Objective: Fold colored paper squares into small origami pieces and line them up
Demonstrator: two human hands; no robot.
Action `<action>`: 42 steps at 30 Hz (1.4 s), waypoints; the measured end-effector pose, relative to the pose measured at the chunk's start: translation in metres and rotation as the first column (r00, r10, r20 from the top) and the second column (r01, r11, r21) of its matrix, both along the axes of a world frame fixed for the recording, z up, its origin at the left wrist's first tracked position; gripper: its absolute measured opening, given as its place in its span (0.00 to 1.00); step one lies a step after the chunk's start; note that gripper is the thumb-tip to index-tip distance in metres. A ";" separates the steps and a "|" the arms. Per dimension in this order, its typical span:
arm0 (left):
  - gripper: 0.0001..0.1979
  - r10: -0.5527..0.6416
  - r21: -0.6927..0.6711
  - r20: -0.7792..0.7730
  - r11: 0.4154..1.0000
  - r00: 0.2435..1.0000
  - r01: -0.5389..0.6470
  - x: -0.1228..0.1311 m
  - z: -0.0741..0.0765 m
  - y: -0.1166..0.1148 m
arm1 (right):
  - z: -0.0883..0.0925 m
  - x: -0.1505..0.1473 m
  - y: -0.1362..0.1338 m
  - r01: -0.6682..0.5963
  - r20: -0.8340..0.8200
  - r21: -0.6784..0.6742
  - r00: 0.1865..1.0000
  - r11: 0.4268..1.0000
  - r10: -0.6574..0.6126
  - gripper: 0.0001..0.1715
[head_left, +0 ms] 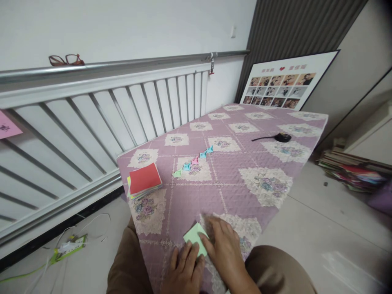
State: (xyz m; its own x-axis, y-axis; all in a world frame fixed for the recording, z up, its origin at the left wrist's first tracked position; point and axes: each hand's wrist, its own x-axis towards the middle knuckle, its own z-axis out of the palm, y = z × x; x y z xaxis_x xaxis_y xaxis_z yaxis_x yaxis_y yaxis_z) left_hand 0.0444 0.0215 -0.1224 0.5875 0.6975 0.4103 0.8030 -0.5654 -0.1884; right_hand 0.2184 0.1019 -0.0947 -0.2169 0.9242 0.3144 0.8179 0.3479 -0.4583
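A light green folded paper [193,234] lies on the flowered purple tablecloth [196,200] close in front of me. My left hand [185,265] rests flat at its near edge, fingertips on the paper. From the right, my right hand [223,247] reaches over it, the thumb lying on the paper and the other fingers stretched out past its right side, a little blurred. Beyond the paper stands a slanting row of small folded paper pieces: a green one [177,173], a pink one [195,160] and several blue ones [202,155].
A stack of coloured paper with a red sheet [145,179] on top sits at the table's left edge. A black round object with a strap [282,137] lies farther right. The radiator [137,106] borders the left side; a power strip [70,247] is on the floor.
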 end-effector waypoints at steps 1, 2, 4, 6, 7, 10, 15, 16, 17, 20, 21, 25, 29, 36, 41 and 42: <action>0.30 -0.006 -0.017 0.011 1.000 1.000 0.007 0.000 0.000 0.000 | 0.001 -0.003 0.000 0.003 0.007 0.002 1.000 1.000 -0.003 0.23; 0.30 -0.008 -0.030 0.015 1.000 1.000 0.009 0.000 0.000 0.000 | 0.002 -0.005 0.000 0.003 0.016 0.001 1.000 1.000 -0.003 0.27; 0.29 -0.004 -0.033 0.007 0.999 1.000 0.004 0.000 0.000 0.000 | 0.004 -0.010 0.001 0.002 0.041 -0.008 0.999 1.000 -0.001 0.31; 0.28 0.003 -0.011 -0.012 1.000 1.000 -0.004 0.000 0.001 -0.001 | 0.004 -0.012 0.003 0.002 0.064 -0.020 0.998 1.000 -0.001 0.32; 0.28 0.004 0.004 -0.017 1.000 1.000 -0.004 0.000 0.002 -0.001 | 0.004 -0.012 0.004 0.004 0.073 -0.028 0.997 1.000 -0.002 0.33; 0.29 0.007 0.035 -0.011 0.999 1.000 -0.006 0.000 0.003 -0.001 | 0.004 -0.012 0.007 0.011 0.086 -0.039 0.996 0.999 -0.008 0.32; 0.33 0.062 0.045 -0.028 0.997 0.998 -0.061 -0.003 -0.002 -0.002 | 0.006 -0.013 0.008 0.025 0.100 -0.057 0.995 0.998 -0.019 0.31; 0.34 0.077 0.029 -0.029 0.997 0.997 -0.076 -0.003 -0.004 -0.004 | 0.007 -0.013 0.008 0.028 0.103 -0.061 0.994 0.998 -0.021 0.31; 0.34 0.098 0.001 -0.024 0.995 0.995 -0.098 -0.002 -0.007 -0.005 | 0.007 -0.014 0.008 0.028 0.105 -0.064 0.994 0.998 -0.022 0.31; 0.33 0.226 -0.148 0.014 0.964 0.974 -0.221 0.002 -0.015 -0.011 | 0.009 -0.013 0.008 0.030 0.110 -0.070 0.994 0.997 -0.022 0.31; 0.32 0.279 -0.210 0.023 0.940 0.960 -0.268 0.004 -0.017 -0.013 | 0.009 -0.013 0.008 0.031 0.112 -0.072 0.993 0.997 -0.023 0.30; 0.32 0.383 -0.390 0.020 0.853 0.923 -0.346 0.009 -0.017 -0.019 | 0.009 -0.013 0.009 0.042 0.119 -0.088 0.992 0.995 -0.031 0.29; 0.33 0.399 -0.506 -0.007 0.789 0.917 -0.348 0.009 -0.011 -0.017 | 0.009 -0.015 0.013 0.071 0.131 -0.109 0.990 0.991 -0.056 0.29; 0.41 0.293 -0.776 -0.026 0.597 0.956 -0.204 -0.003 0.011 -0.005 | 0.013 -0.021 0.021 0.131 0.137 -0.081 0.983 0.988 -0.119 0.26; 0.42 0.322 -0.827 0.015 0.536 0.947 -0.169 -0.001 0.027 -0.003 | 0.006 -0.019 0.032 0.148 0.076 -0.021 0.986 0.989 -0.146 0.22; 0.42 0.327 -0.823 0.029 0.544 0.945 -0.163 0.000 0.028 -0.004 | 0.004 -0.017 0.034 0.144 0.034 -0.006 0.989 0.990 -0.144 0.22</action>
